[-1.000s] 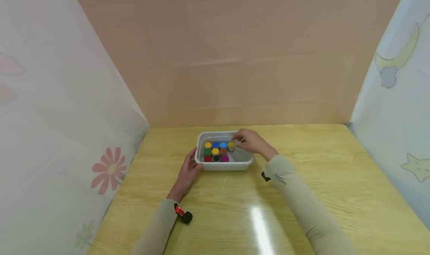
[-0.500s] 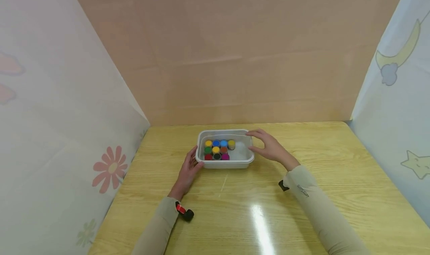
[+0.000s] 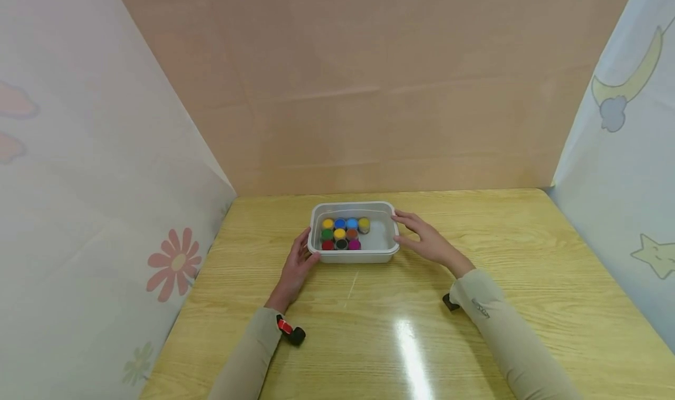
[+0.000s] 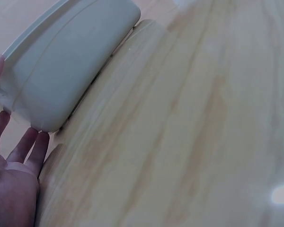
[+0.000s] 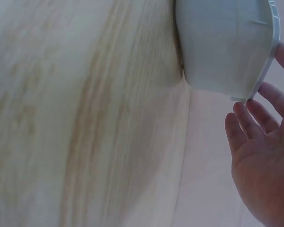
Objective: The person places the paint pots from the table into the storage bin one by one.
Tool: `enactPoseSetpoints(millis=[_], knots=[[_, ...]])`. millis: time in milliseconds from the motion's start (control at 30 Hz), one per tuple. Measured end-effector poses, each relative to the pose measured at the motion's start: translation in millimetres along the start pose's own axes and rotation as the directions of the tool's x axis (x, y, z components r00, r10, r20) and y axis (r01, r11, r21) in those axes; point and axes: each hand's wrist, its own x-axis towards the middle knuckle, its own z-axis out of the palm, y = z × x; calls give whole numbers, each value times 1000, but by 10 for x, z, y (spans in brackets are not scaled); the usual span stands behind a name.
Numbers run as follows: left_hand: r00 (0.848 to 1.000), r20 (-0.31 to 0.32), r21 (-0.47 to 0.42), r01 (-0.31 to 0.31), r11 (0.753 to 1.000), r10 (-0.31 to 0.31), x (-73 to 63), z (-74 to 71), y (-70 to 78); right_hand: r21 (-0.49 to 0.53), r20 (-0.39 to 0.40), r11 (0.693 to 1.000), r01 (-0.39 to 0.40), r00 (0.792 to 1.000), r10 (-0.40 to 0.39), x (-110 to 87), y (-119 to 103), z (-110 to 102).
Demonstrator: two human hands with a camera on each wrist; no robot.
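Observation:
A white plastic box point(image 3: 355, 257) stands on the wooden table. Inside it, to the left, several small paint pots with coloured lids are packed in rows. One dark yellow-lidded pot point(image 3: 364, 225) sits at the right end of the back row. My left hand point(image 3: 293, 271) rests against the box's left end, its thumb at the front corner and its extended fingertips on the end wall. At the opposite end, my right hand point(image 3: 428, 243) touches the rim with spread, fairly straight fingers. In the right wrist view, the lower fingers hang beside the box's wall.
The pale wooden table point(image 3: 337, 341) reaches back to a brown papered wall point(image 3: 369, 95). White patterned panels point(image 3: 105, 125) flank it on both sides. A black wrist device with a red part point(image 3: 287, 330) is on the left cuff, and another dark device point(image 3: 450, 302) is on the right.
My right hand has left the dark yellow-lidded pot in the box and moved right, out to the right rim. My left hand has stayed at the left end.

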Motion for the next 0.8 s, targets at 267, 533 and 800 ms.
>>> enactPoseSetpoints(millis=[267, 533, 800], knots=[[1000, 11, -4, 9, 1000, -9, 14, 14, -15, 17, -6, 1000, 7, 1000, -7, -32, 28, 26], [1000, 14, 21, 23, 1000, -24, 6, -5, 20, -16, -14, 1000, 8, 1000, -8, -23, -4, 20], [997, 41, 89, 63, 994, -67, 37, -67, 145, -163, -34, 985, -52, 998, 47, -84, 13, -197]])
